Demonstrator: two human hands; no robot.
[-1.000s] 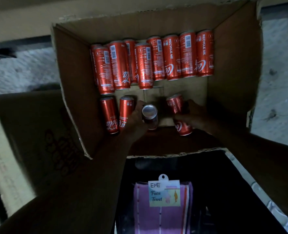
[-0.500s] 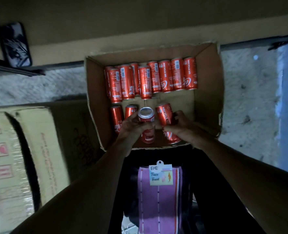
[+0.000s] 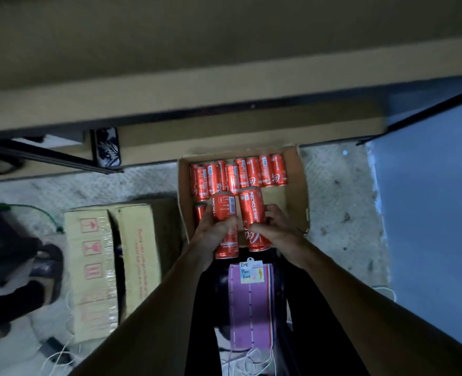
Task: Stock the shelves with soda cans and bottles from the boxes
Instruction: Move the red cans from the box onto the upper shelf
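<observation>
Left hand (image 3: 210, 236) holds one red can (image 3: 224, 210) and right hand (image 3: 277, 232) holds a second red can (image 3: 251, 207), the fingers of each clenched round the can's lower half, a grip that appears chosen so that each hand carries one can securely. Both cans are held side by side, close together, above the near end of the open box (image 3: 299, 185), where a row of cans (image 3: 240, 173) sits packed along the far wall. Judged step: taking the pair to the shelf (image 3: 224, 90) on the far side, with most of the stock not yet shelved
</observation>
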